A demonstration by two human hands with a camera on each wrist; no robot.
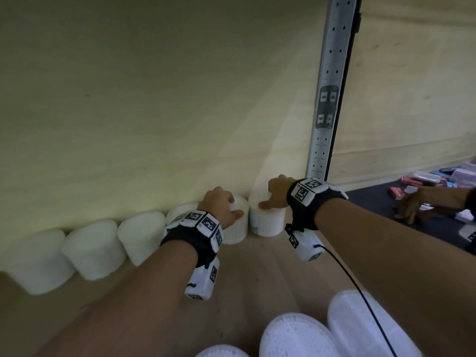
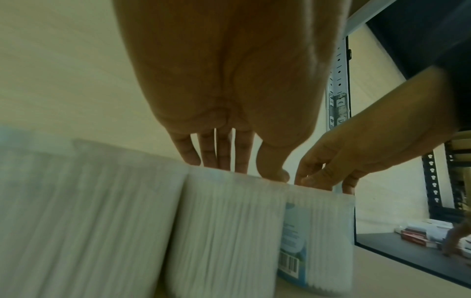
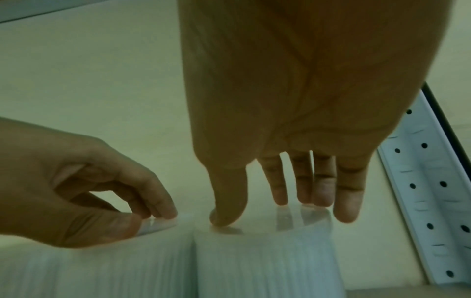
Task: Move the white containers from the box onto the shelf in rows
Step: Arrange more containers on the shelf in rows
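Several white ribbed containers stand in a row along the back panel of the wooden shelf [image 1: 265, 256]. My left hand [image 1: 233, 210] reaches down on the second container from the right [image 1: 235, 230]. In the right wrist view the left hand [image 3: 153, 219] pinches that container's [image 3: 102, 272] lid rim between thumb and fingers. My right hand [image 1: 270, 199] is over the rightmost container [image 1: 268, 222], which carries a blue label and barcode [image 2: 290, 252]. Its fingers [image 3: 280, 193] are straight over the clear lid and the thumb tip touches the lid's front edge. The two containers stand side by side, touching.
More white containers [image 1: 95, 251] fill the row to the left. Three further ones [image 1: 293, 336] lie close below me at the bottom edge. A perforated metal upright [image 1: 327, 99] bounds the shelf on the right. Beyond it another person's hand [image 1: 422, 202] handles small packets on a dark surface.
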